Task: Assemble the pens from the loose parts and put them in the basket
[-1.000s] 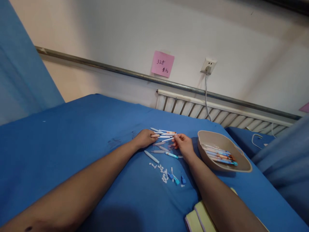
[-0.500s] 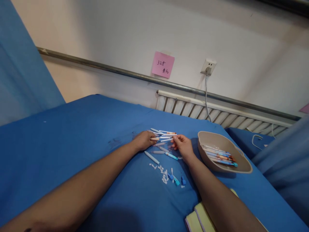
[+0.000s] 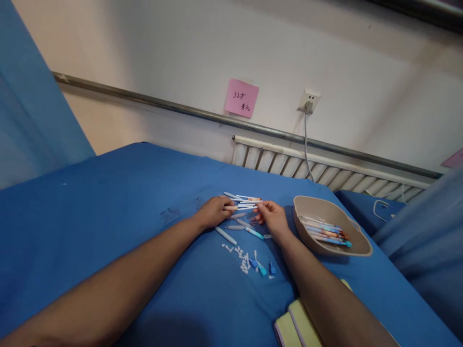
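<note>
My left hand is closed around a pale peach-tipped pen barrel, over a loose pile of pen parts on the blue sheet. My right hand pinches the right end of a thin white pen refill between thumb and fingers. Several more white refills lie between the two hands. Below them rest grey pen barrels and a teal-tipped pen barrel. Nearer to me are small white pieces and blue and teal pen parts. Fingertips partly hide what each hand grips.
A beige bin holding several pens stands right of my right hand. A folded yellow towel lies under my right forearm. Behind the bed are a radiator, a metal rail and a plugged-in socket.
The view has shifted slightly, so everything sits a little further left. Both hands stay at nearly the same place over the pen parts.
</note>
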Demonstrator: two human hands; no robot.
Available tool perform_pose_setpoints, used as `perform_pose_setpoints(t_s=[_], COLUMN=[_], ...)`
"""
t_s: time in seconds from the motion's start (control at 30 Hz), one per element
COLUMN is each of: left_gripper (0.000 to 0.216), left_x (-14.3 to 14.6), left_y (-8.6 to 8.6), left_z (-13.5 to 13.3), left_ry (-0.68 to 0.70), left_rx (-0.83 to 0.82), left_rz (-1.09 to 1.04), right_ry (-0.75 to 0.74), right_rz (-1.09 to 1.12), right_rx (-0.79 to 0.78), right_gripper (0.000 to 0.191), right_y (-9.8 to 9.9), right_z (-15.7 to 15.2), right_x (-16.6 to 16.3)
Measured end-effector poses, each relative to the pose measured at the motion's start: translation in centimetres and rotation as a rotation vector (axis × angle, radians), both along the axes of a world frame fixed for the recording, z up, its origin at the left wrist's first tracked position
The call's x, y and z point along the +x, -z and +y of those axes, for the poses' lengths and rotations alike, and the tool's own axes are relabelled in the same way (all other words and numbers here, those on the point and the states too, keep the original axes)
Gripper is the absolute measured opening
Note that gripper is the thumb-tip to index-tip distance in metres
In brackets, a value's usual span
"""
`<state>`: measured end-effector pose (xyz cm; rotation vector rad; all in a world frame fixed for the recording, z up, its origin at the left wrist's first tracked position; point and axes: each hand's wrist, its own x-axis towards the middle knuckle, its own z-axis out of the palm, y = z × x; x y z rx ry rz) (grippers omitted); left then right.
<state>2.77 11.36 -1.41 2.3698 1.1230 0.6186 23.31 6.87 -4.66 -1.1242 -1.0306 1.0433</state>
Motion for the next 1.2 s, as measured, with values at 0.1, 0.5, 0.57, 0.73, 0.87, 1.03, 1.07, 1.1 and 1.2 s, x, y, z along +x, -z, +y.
perform_pose_setpoints(t_s=[0.1, 0.5, 0.57, 0.73, 0.87, 1.03, 1.07, 1.1, 1.2], left_gripper=[0.019, 0.029, 0.028, 0.025, 0.021, 0.027, 0.03, 0.033, 0.039], left_x=[0.1, -0.3, -0.4, -0.1, 0.1, 0.0, 0.0, 0.0, -0.2], left_y=[-1.0, -2.7, -2.3, -2.1, -2.3, -2.0, -1.9, -1.9, -2.0], left_z=[-1.4, -10.0, -10.5, -10.8, -10.9, -10.5, -10.4, -10.4, -10.3], left_ry=[-0.027, -0.086, -0.093, -0.127, -0.133, -0.113, -0.103, -0.096, -0.087], left_rx=[0.015, -0.172, -0.199, -0.221, -0.26, -0.325, -0.345, -0.365, -0.399], left_rz=[-0.055, -0.441, -0.474, -0.498, -0.494, -0.489, -0.497, -0.502, -0.488], right_ry=[0.003, -0.219, -0.234, -0.241, -0.274, -0.318, -0.322, -0.322, -0.308], right_rz=[0.073, 0.391, 0.47, 0.57, 0.596, 0.633, 0.641, 0.646, 0.651], right_rx=[-0.004, -0.154, -0.197, -0.213, -0.241, -0.243, -0.242, -0.242, -0.242], right_gripper=[0.038, 0.031, 0.029, 0.026, 0.026, 0.021, 0.019, 0.019, 0.018], right_y=[-1.4, -4.0, -3.6, -2.7, -2.1, -1.9, -1.9, -1.9, -2.1], right_z=[-1.2, -10.3, -11.1, -11.2, -10.6, -10.4, -10.4, -10.4, -10.5], right_x=[-0.1, -2.9, -3.4, -3.8, -3.6, -3.3, -3.3, -3.2, -2.9])
